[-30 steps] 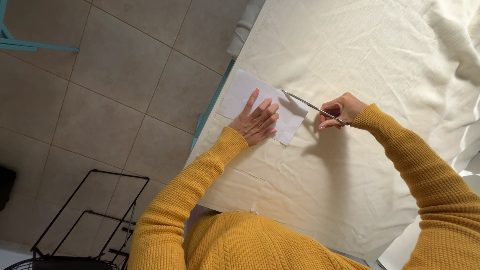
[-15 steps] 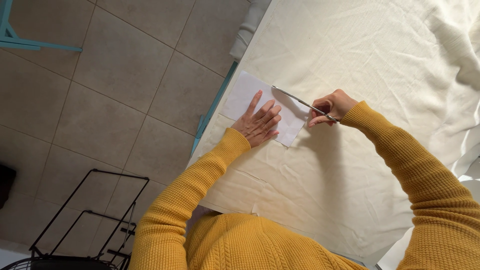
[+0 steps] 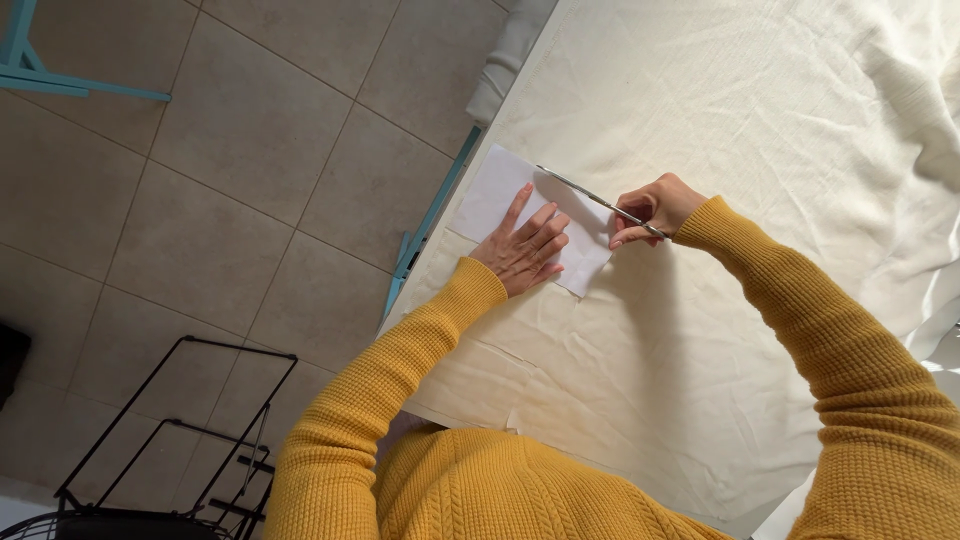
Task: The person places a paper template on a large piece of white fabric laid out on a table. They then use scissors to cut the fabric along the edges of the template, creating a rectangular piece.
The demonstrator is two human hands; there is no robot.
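My left hand (image 3: 525, 247) lies flat with fingers spread on a white sheet of paper (image 3: 490, 193), pressing it onto cream fabric (image 3: 700, 330) that covers the table. My right hand (image 3: 652, 208) grips a pair of thin metal scissors (image 3: 580, 190) whose blades reach along the paper's upper edge, just above my left fingertips. Both arms wear mustard-yellow knit sleeves.
The table's teal edge (image 3: 432, 220) runs beside a beige tiled floor (image 3: 220, 200). A black wire rack (image 3: 170, 440) stands at the lower left. A teal frame leg (image 3: 60, 80) shows at the top left. Fabric bunches in folds at the far right (image 3: 920, 110).
My right hand has slid the scissors left along the paper's edge. My left hand stays pressed on the paper; the view has shifted slightly.
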